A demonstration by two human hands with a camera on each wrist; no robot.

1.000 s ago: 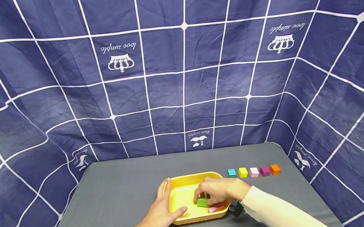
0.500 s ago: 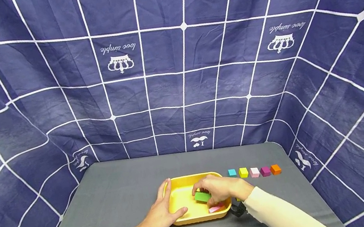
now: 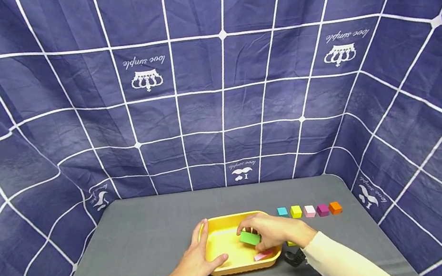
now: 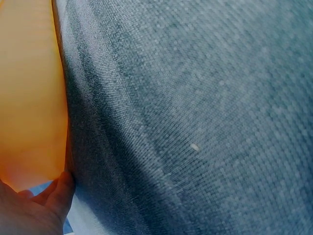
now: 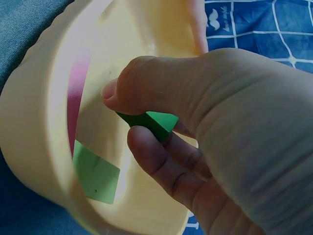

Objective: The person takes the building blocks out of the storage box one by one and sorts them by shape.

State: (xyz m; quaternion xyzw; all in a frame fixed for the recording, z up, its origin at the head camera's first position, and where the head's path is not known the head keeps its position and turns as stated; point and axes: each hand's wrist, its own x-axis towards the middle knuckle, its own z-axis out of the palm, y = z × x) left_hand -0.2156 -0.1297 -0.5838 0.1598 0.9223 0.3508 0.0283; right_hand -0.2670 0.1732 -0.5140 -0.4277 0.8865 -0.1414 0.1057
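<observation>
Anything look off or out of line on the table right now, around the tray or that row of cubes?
Nothing stands out. The five small cubes sit in a straight row right of the yellow tray. The left hand steadies the tray's rim; the right hand holds a green block above it. A pink block lies inside the tray.

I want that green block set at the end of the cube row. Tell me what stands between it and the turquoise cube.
Only the yellow tray's right rim. The right hand holds the green block above the tray floor; the turquoise cube sits just outside on the grey mat. Nothing else visible lies between.
</observation>
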